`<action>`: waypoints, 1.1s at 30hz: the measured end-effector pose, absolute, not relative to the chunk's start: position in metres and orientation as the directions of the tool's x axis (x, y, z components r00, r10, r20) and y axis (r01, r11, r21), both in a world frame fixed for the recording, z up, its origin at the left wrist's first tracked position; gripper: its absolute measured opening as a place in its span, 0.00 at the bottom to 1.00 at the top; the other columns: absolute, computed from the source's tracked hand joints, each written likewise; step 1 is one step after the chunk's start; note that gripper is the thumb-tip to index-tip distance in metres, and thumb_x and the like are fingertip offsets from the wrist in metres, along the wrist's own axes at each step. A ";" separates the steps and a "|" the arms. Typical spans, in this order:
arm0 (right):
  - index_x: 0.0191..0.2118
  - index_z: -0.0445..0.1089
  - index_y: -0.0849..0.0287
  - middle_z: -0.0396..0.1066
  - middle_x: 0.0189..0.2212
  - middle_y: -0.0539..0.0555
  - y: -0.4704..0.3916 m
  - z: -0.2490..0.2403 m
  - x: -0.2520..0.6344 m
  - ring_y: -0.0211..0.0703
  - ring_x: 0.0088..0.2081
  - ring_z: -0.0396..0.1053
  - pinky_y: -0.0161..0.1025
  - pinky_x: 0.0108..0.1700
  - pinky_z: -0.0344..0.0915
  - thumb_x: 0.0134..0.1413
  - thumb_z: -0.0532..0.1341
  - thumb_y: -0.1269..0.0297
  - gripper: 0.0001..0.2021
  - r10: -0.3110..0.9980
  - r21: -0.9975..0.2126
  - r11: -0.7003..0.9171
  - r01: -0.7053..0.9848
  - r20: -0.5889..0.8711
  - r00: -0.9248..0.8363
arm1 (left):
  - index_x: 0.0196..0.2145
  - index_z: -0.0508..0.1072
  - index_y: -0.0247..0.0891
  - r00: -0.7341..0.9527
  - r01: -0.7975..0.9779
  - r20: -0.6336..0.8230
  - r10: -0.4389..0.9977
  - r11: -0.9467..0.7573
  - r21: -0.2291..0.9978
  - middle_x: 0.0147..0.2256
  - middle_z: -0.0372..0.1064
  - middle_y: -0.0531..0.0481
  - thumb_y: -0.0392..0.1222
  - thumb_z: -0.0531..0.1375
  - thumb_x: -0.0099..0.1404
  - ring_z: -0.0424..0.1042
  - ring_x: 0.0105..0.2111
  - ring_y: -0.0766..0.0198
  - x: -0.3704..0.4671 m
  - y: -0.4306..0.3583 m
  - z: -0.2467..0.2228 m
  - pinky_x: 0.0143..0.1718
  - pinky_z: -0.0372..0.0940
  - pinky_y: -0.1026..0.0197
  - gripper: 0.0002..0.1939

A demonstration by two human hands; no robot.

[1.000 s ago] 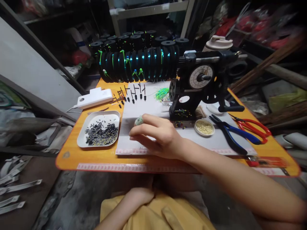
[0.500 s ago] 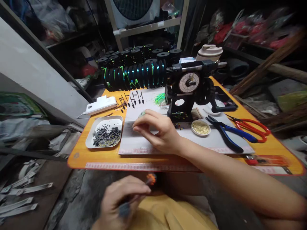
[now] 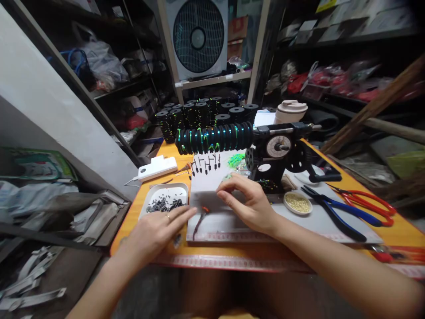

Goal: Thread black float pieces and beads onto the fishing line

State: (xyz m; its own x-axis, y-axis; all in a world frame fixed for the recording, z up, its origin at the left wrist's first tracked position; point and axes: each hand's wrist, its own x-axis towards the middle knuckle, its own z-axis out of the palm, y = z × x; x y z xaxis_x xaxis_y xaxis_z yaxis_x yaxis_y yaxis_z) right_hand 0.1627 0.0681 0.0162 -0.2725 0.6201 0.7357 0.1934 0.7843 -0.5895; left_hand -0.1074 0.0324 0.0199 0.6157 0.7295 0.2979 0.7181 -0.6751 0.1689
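Note:
My left hand (image 3: 156, 232) reaches over the table's front left, its fingers stretched out beside the near rim of a white tray (image 3: 143, 207). Small dark pieces (image 3: 164, 203) lie in that tray. Just past the fingertips, a thin dark stick with an orange tip (image 3: 203, 212) lies on the white board (image 3: 226, 232). A blurred dark lump shows under the hand; its thumb is hidden. My right hand (image 3: 250, 204) is above the board, thumb and forefinger closed towards each other. A pale green bit (image 3: 227, 177) shows at its fingers, too small to name.
Behind the hands stands a black geared machine with a dial (image 3: 278, 146), carrying a row of black spools (image 3: 214, 138). To the right are a dish of gold beads (image 3: 298, 203), blue-handled pliers (image 3: 341, 212) and red-handled scissors (image 3: 372, 199). A white power strip (image 3: 157, 168) sits left.
My left hand has risen from below the table edge to the board, and the orange-tipped stick it held now lies there. My right hand keeps its closed pose. The view has tilted up.

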 end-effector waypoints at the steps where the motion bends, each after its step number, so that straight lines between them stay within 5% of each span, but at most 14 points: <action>1: 0.36 0.71 0.59 0.70 0.30 0.51 0.068 0.017 0.163 0.39 0.32 0.66 0.38 0.38 0.63 0.65 0.61 0.72 0.04 0.626 -0.596 0.779 0.194 0.731 -0.272 | 0.55 0.74 0.43 0.531 0.754 0.303 0.791 -0.605 0.256 0.52 0.78 0.43 0.27 0.55 0.65 0.80 0.40 0.51 -0.108 0.030 0.021 0.40 0.70 0.54 0.24; 6: 0.37 0.71 0.60 0.70 0.30 0.51 0.063 0.021 0.163 0.39 0.32 0.66 0.37 0.37 0.62 0.65 0.60 0.73 0.04 0.628 -0.605 0.776 0.176 0.717 -0.303 | 0.41 0.75 0.39 0.303 0.817 0.213 0.929 -0.368 0.443 0.36 0.76 0.45 0.45 0.60 0.68 0.76 0.33 0.53 -0.073 0.021 0.020 0.34 0.67 0.54 0.09; 12: 0.39 0.72 0.60 0.71 0.30 0.52 0.058 0.020 0.164 0.39 0.31 0.65 0.35 0.34 0.61 0.65 0.61 0.73 0.04 0.585 -0.575 0.806 0.141 0.735 -0.343 | 0.33 0.72 0.38 0.160 0.768 0.160 0.974 -0.224 0.600 0.35 0.71 0.43 0.30 0.57 0.62 0.71 0.36 0.48 -0.043 0.027 0.009 0.39 0.61 0.50 0.06; 14: 0.39 0.73 0.59 0.72 0.30 0.52 0.059 0.020 0.164 0.39 0.31 0.65 0.35 0.34 0.61 0.65 0.61 0.73 0.04 0.575 -0.565 0.813 0.139 0.743 -0.344 | 0.33 0.70 0.40 0.121 0.695 0.174 0.977 -0.209 0.688 0.33 0.72 0.45 0.30 0.56 0.64 0.71 0.35 0.53 -0.044 0.026 0.008 0.38 0.62 0.54 0.07; 18: 0.38 0.75 0.61 0.70 0.28 0.53 0.060 0.022 0.161 0.40 0.30 0.64 0.36 0.32 0.60 0.63 0.63 0.73 0.04 0.601 -0.577 0.798 0.174 0.737 -0.309 | 0.36 0.66 0.41 -0.014 0.472 0.168 0.986 -0.142 0.870 0.28 0.71 0.51 0.46 0.49 0.75 0.59 0.20 0.67 -0.031 0.014 0.004 0.24 0.57 0.63 0.12; 20: 0.37 0.76 0.62 0.70 0.28 0.53 0.058 0.023 0.159 0.40 0.30 0.65 0.35 0.32 0.61 0.63 0.62 0.73 0.04 0.621 -0.598 0.782 0.175 0.723 -0.303 | 0.35 0.67 0.40 -0.115 0.128 0.087 0.990 -0.072 0.989 0.25 0.69 0.54 0.53 0.55 0.72 0.54 0.18 0.71 -0.016 0.008 0.000 0.20 0.53 0.67 0.14; 23: 0.38 0.76 0.63 0.73 0.28 0.53 0.056 0.024 0.157 0.38 0.29 0.69 0.34 0.32 0.64 0.63 0.63 0.73 0.04 0.660 -0.646 0.747 0.160 0.690 -0.297 | 0.34 0.73 0.39 -0.199 -0.277 -0.079 0.977 0.021 0.961 0.22 0.68 0.55 0.58 0.68 0.59 0.60 0.20 0.71 0.009 0.003 -0.004 0.22 0.56 0.70 0.19; 33: 0.38 0.80 0.56 0.78 0.29 0.52 0.058 0.030 0.166 0.41 0.31 0.74 0.34 0.32 0.70 0.61 0.66 0.69 0.04 0.763 -0.771 0.631 0.090 0.594 -0.254 | 0.27 0.80 0.37 -0.379 -0.373 -0.208 0.902 0.057 0.926 0.21 0.69 0.53 0.57 0.74 0.50 0.62 0.21 0.71 0.033 0.000 0.003 0.22 0.59 0.72 0.20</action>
State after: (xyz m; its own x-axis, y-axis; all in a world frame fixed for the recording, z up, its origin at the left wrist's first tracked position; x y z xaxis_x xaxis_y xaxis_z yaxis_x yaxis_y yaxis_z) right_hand 0.1664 0.0576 0.0303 -0.2545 0.7628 0.5945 0.0899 0.6307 -0.7708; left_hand 0.0334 -0.0001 0.0026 -0.3791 0.9016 -0.2083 -0.3727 0.0573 0.9262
